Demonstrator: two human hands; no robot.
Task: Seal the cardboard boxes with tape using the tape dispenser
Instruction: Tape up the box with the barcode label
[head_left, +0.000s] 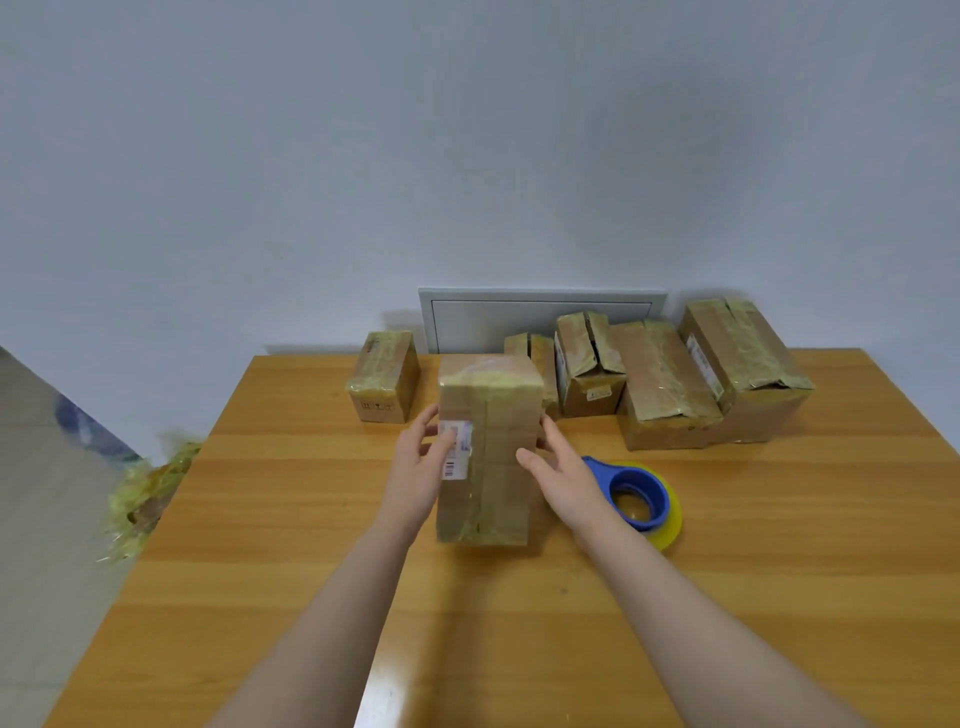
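A tall cardboard box (493, 467) stands upright in the middle of the wooden table (311, 545), with yellowish tape down its front seam and a white label on its left side. My left hand (418, 467) holds its left side, thumb over the label. My right hand (561, 475) holds its right side, thumb on the front. The blue tape dispenser (641, 496) with a yellow tape roll lies flat on the table just right of my right hand; neither hand touches it.
A small taped box (384, 376) sits at the back left. Several more boxes (670, 384), some with raised flaps, line the back right against the wall. A grey panel (535, 314) leans behind them. Crumpled yellowish tape (143, 499) lies off the table's left edge.
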